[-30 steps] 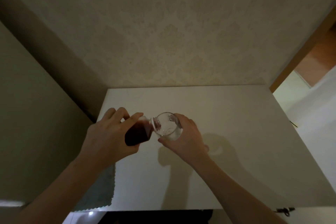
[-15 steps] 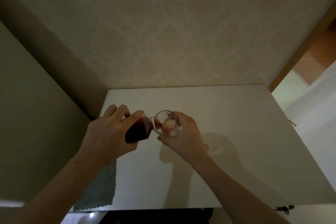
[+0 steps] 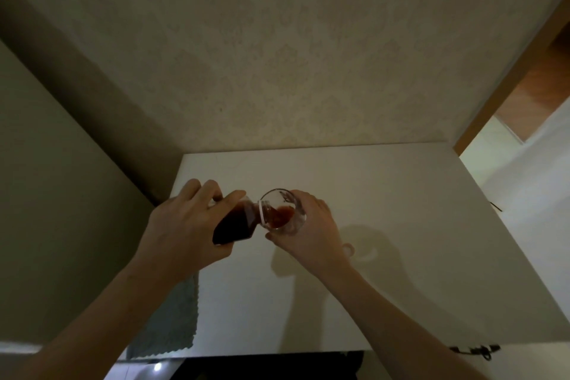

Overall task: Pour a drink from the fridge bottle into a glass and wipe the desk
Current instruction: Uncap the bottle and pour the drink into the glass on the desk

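My left hand (image 3: 182, 225) grips a small bottle (image 3: 236, 224) of dark red drink, tipped to the right with its white-ringed mouth over the rim of a clear glass (image 3: 285, 210). My right hand (image 3: 311, 231) holds the glass, raised above the white desk (image 3: 385, 194) and tilted toward the bottle. Red liquid lies in the bottom of the glass. A grey-green cloth (image 3: 172, 324) hangs over the desk's front left edge, partly hidden by my left forearm.
The desk stands in a corner, with patterned wallpaper behind it and a plain wall on the left. A small white cap (image 3: 348, 248) lies on the desk just right of my right wrist. A doorway opens at the far right.
The bottle has tipped further, and red drink now shows in the glass, which was clear one second ago. Both hands stay in about the same place.
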